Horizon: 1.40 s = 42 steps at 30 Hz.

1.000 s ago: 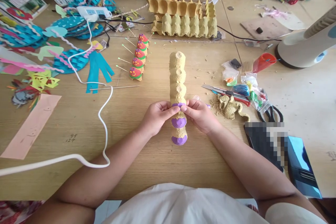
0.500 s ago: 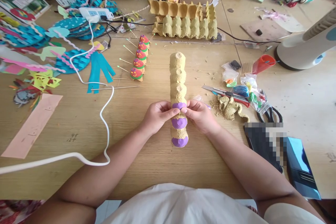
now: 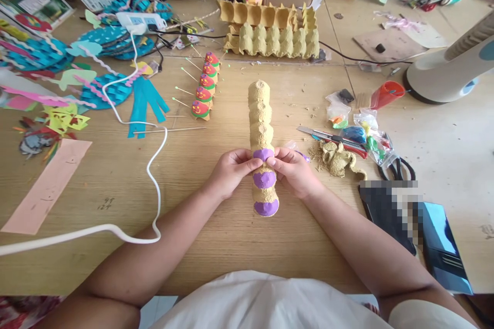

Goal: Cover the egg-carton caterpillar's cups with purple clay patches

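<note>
A strip cut from an egg carton, a row of beige pulp bumps, lies lengthwise in front of me between both hands. Purple clay covers part of the three bumps nearest me. My left hand grips the strip from the left, thumb near the third purple patch. From the right, my right hand holds it at the same bump, thumb pressed on the purple clay's edge. The fingers behind the strip are hidden. A bit of purple material in clear plastic shows just behind my right hand.
Red-faced caterpillar figures stand in a row at the back left. A utility knife, torn carton scraps, scissors and clay bags lie right. A white cable crosses the left side. More egg cartons stand behind.
The egg-carton strip has tilted slightly, its far end shifting a little left and its near end a little right. Both hands keep their hold on it.
</note>
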{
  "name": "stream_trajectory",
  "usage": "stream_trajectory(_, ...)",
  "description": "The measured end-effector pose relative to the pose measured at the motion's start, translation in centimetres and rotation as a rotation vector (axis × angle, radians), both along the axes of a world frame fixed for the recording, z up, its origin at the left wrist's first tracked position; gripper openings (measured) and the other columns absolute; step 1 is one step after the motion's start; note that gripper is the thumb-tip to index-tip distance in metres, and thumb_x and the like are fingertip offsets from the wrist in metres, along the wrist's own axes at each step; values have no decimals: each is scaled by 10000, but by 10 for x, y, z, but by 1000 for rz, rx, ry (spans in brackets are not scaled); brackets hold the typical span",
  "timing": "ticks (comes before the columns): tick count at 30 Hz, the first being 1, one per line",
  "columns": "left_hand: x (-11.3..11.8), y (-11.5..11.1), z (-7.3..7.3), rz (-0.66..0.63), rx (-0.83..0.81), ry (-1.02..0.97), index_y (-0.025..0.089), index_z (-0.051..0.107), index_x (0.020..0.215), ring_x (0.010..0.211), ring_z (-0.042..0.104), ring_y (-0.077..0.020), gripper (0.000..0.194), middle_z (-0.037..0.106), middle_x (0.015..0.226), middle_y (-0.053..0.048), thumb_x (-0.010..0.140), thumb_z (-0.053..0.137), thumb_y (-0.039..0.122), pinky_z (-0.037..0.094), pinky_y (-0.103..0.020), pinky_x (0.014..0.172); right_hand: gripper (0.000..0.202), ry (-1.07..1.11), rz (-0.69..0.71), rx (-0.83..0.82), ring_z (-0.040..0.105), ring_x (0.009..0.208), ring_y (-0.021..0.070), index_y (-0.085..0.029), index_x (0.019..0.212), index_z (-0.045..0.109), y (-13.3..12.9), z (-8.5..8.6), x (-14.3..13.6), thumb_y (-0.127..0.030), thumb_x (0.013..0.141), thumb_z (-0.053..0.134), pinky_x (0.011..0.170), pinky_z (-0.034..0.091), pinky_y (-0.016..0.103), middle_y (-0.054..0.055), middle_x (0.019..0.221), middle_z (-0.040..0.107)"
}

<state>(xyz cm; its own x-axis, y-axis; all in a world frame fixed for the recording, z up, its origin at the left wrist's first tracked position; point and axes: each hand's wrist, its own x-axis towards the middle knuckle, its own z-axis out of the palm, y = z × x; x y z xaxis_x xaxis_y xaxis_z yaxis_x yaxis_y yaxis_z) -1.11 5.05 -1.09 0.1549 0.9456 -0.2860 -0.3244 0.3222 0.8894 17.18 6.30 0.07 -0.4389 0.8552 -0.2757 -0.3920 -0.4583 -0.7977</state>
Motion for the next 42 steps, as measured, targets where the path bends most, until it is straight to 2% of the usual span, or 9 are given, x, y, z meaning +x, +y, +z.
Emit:
stream_trajectory(4, 1, 2, 5, -36, -98, -171, 148, 743, 756, 645, 646, -120, 438, 733, 724, -17, 559, 997, 446, 504, -240, 628, 377, 80, 37, -69, 614, 694, 130, -187, 817, 711, 1, -2, 2, -487, 724, 920, 681, 511, 272, -6, 758, 678)
stream_trajectory(9, -1, 2, 8, -119, -83, -231, 135, 758, 805, 629, 634, -123, 471, 723, 725, -38, 619, 961, 517, 513, -247, 602, 375, 68, 14, -81, 568, 645, 111, -188, 758, 670, 1, 0, 0, -448, 712, 937, 648, 481, 260, -29, 714, 630)
stream_trajectory(18, 0, -3, 2, 12, 10, 81, 138, 751, 787, 680, 625, -129, 362, 722, 754, -29, 681, 936, 431, 480, -253, 635, 376, -92, -61, 70, 585, 721, 125, -212, 781, 669, -1, -5, -2, -420, 668, 962, 701, 459, 270, -32, 754, 668)
stream_trajectory(24, -2, -3, 5, -17, 57, 179, 141, 750, 772, 665, 627, -144, 343, 723, 732, -34, 695, 921, 428, 482, -264, 628, 359, -101, -49, 110, 595, 744, 133, -212, 777, 677, -2, 0, -1, -466, 720, 925, 747, 476, 285, -19, 781, 674)
stream_trajectory(27, -3, -2, 5, -6, 69, 199, 143, 747, 760, 661, 623, -146, 353, 721, 725, -33, 681, 929, 434, 471, -263, 625, 364, -93, -46, 91, 577, 727, 133, -214, 775, 667, -2, 2, -1, -471, 722, 921, 721, 473, 283, -20, 782, 662)
stream_trajectory(32, -5, 2, -2, -73, 63, 27, 143, 729, 762, 682, 627, -149, 417, 718, 746, -36, 641, 954, 472, 487, -277, 659, 395, -1, -15, 17, 561, 677, 147, -218, 761, 669, -1, 1, 0, -562, 762, 861, 674, 480, 293, -10, 725, 627)
stream_trajectory(36, -5, 3, 0, -143, -26, -126, 131, 750, 850, 710, 646, -155, 510, 728, 801, -57, 635, 941, 553, 507, -288, 673, 372, 57, -16, -23, 553, 652, 137, -212, 749, 666, 1, 2, 0, -513, 751, 885, 655, 473, 284, -16, 721, 624)
stream_trajectory(39, -3, 3, 4, -122, -78, -182, 132, 769, 879, 718, 645, -143, 489, 731, 811, -56, 654, 939, 532, 511, -270, 661, 378, 58, -13, -49, 540, 648, 114, -198, 735, 653, 1, 3, 0, -461, 721, 924, 641, 451, 260, -28, 718, 612)
stream_trajectory(42, 0, 2, 7, -81, -89, -210, 146, 767, 821, 683, 633, -126, 414, 725, 773, -35, 649, 956, 472, 503, -252, 636, 386, 19, -22, -35, 530, 649, 110, -194, 752, 659, 0, 0, 0, -462, 711, 934, 638, 436, 258, -34, 715, 604)
